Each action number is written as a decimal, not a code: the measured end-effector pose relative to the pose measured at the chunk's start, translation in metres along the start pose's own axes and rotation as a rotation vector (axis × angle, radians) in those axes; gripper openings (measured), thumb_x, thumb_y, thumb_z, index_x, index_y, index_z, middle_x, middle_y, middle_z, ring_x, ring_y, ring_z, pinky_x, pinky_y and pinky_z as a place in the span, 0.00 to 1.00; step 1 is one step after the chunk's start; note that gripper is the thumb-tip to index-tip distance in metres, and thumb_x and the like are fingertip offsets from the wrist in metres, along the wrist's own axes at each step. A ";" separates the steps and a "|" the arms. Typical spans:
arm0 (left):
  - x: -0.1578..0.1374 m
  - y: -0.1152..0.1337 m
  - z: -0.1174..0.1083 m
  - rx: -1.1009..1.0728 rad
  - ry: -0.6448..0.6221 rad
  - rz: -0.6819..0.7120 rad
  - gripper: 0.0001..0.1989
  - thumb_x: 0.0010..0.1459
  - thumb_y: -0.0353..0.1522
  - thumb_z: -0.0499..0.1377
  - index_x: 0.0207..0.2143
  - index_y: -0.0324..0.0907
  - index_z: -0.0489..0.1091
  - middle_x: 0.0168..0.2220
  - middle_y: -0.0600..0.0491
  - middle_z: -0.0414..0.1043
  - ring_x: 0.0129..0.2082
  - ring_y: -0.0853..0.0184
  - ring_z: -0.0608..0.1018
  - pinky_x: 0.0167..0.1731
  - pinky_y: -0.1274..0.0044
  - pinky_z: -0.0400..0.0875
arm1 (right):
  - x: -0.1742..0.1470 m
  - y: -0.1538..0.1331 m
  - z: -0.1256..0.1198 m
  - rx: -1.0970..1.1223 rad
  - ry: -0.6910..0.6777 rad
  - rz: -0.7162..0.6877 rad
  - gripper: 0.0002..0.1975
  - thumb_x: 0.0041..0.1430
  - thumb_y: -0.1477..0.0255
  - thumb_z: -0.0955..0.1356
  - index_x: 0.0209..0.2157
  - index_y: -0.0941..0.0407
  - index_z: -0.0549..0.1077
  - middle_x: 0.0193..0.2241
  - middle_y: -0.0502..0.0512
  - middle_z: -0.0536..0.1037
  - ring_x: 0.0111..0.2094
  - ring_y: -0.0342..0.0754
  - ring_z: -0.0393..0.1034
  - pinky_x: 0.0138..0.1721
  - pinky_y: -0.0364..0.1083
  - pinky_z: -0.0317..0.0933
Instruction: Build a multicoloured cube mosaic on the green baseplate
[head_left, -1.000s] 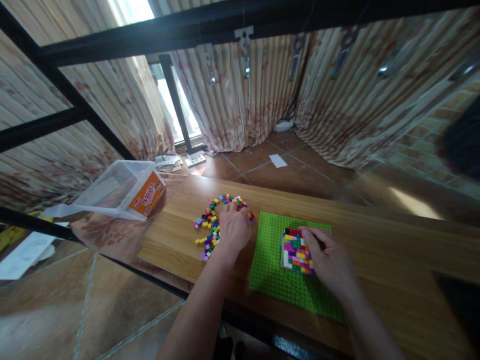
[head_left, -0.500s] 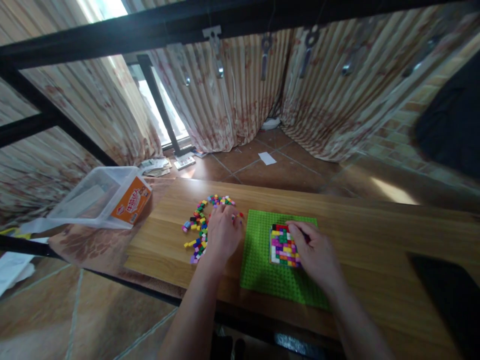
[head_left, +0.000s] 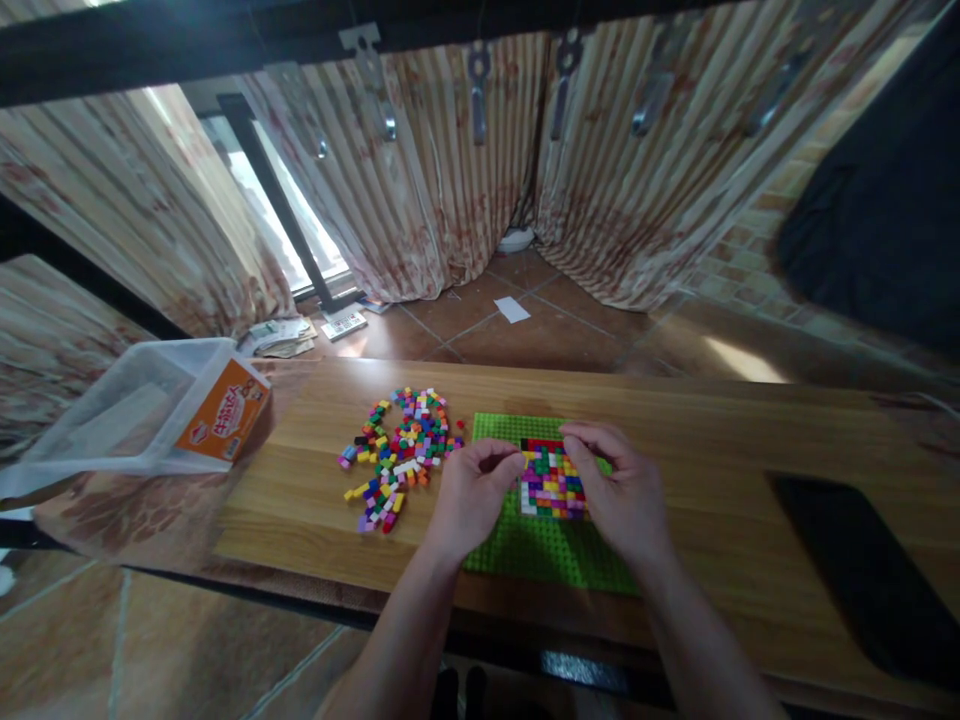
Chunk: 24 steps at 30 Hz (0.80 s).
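Note:
A multicoloured block of small building bricks sits on a green studded baseplate, with a red and black row along its far edge. My left hand is at the block's left side, thumb and forefinger pinched together by its upper left corner. What the pinch holds is too small to make out. Along the right side, my right hand has its thumb and curled fingers closed against the block's upper right edge, covering part of it. To the left of the baseplate, many loose bricks lie in a spread-out pile.
The wooden tabletop bears all of this. A clear plastic bin with an orange label stands beyond its left end. A flat black object lies at the right. Metal clips hang from a dark bar in front of curtains.
My left hand has moved right, from the loose bricks to the block, and its fingers are now pinched. My right hand stays at the block. The whole view has shifted slightly.

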<state>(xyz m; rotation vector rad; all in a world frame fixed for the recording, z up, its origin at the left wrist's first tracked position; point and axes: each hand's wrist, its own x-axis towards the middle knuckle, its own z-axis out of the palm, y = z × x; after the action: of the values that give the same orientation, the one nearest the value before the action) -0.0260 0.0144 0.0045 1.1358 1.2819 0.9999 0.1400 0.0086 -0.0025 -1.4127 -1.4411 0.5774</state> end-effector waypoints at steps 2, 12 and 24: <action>0.001 -0.002 0.001 0.002 0.005 -0.008 0.09 0.54 0.35 0.61 0.30 0.37 0.76 0.23 0.55 0.72 0.23 0.72 0.71 0.25 0.81 0.65 | -0.001 0.000 0.001 -0.001 -0.036 -0.013 0.10 0.62 0.65 0.66 0.38 0.52 0.79 0.43 0.56 0.78 0.47 0.51 0.72 0.53 0.54 0.63; 0.005 -0.008 0.002 0.061 0.028 0.058 0.12 0.55 0.37 0.62 0.23 0.38 0.74 0.20 0.56 0.71 0.21 0.73 0.68 0.22 0.81 0.60 | -0.007 -0.001 0.005 -0.063 -0.165 -0.056 0.07 0.57 0.66 0.70 0.36 0.49 0.80 0.49 0.56 0.75 0.51 0.55 0.69 0.54 0.59 0.62; 0.006 -0.010 -0.001 0.109 -0.049 0.065 0.15 0.56 0.40 0.62 0.24 0.38 0.74 0.21 0.56 0.70 0.22 0.73 0.67 0.23 0.80 0.59 | -0.009 -0.002 0.014 -0.183 -0.135 -0.125 0.07 0.60 0.67 0.68 0.34 0.48 0.81 0.46 0.56 0.77 0.48 0.56 0.68 0.52 0.59 0.62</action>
<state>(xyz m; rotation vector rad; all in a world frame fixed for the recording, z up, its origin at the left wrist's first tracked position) -0.0276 0.0186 -0.0061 1.2851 1.2797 0.9530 0.1254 0.0037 -0.0091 -1.4336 -1.7132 0.4786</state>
